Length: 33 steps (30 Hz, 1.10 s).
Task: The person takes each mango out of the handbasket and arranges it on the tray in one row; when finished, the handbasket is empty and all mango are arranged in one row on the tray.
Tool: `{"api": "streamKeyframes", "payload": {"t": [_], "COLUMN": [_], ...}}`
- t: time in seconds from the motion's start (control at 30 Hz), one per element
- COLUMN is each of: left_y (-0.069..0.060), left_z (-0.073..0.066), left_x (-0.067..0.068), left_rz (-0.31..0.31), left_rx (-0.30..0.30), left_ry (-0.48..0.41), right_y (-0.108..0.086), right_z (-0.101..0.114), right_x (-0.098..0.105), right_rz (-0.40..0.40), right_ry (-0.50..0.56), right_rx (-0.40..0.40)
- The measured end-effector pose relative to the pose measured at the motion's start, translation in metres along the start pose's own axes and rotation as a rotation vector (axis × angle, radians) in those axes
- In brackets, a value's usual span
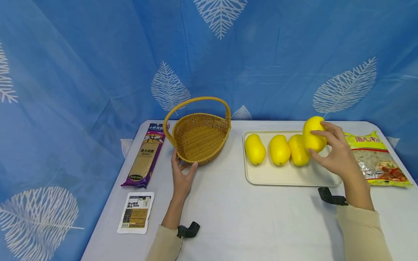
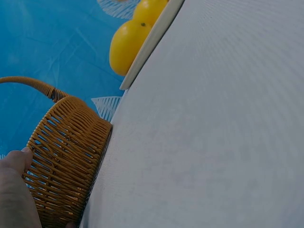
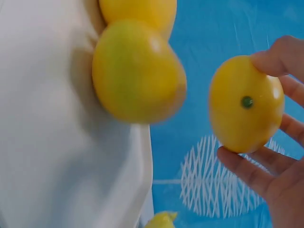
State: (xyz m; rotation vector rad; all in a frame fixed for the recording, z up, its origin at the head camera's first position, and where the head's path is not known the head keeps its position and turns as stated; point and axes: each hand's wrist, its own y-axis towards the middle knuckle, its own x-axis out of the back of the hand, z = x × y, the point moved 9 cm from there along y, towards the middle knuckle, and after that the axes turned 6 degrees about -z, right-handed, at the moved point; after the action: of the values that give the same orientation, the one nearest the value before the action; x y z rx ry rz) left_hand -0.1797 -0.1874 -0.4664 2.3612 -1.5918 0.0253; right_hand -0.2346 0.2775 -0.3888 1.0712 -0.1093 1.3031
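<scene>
My right hand (image 1: 337,154) holds a yellow mango (image 1: 313,134) between thumb and fingers, raised over the right part of a cream tray (image 1: 294,178). In the right wrist view this mango (image 3: 247,107) hangs apart from those on the tray, its green stem spot showing. Three more mangoes lie in a row on the tray, the leftmost mango (image 1: 255,149) slightly apart from the others. On the left, my left hand (image 1: 183,177) grips the near-left side of a brown wicker basket (image 1: 202,137) with an arched handle. Nothing shows inside the basket.
A purple pasta packet (image 1: 145,156) lies left of the basket, with a white flat package (image 1: 136,212) nearer me. A yellow-and-clear food bag (image 1: 378,159) lies right of the tray. Behind the white table (image 1: 241,217) hangs a blue leaf-patterned cloth (image 1: 261,65).
</scene>
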Motion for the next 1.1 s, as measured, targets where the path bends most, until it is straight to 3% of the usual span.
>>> {"api": "streamKeyframes", "payload": {"t": [0.1,0.33,0.43,0.87,1.1], "left_y": [0.0,0.005,0.005,0.005,0.004], "left_z": [0.002,0.034,0.04,0.041,0.036], "left_x": [0.001,0.001,0.001,-0.004,-0.007], "left_rz": [-0.001,-0.016,-0.022,-0.015,-0.01], "left_rx": [0.003,-0.003,-0.005,-0.006,0.01], "left_ry": [0.003,-0.002,0.001,0.012,0.008], "right_y": [-0.005,-0.016,-0.021,-0.032,-0.036], "right_z": [-0.014,-0.039,-0.046,-0.054,-0.055], "right_x": [0.002,-0.004,-0.01,-0.029,-0.029], "right_rz": [0.037,0.232,0.312,0.413,0.395], "right_ry": [-0.016,-0.088,-0.106,-0.112,-0.128], "right_rx": [-0.071,-0.271,-0.323,-0.339,-0.327]}}
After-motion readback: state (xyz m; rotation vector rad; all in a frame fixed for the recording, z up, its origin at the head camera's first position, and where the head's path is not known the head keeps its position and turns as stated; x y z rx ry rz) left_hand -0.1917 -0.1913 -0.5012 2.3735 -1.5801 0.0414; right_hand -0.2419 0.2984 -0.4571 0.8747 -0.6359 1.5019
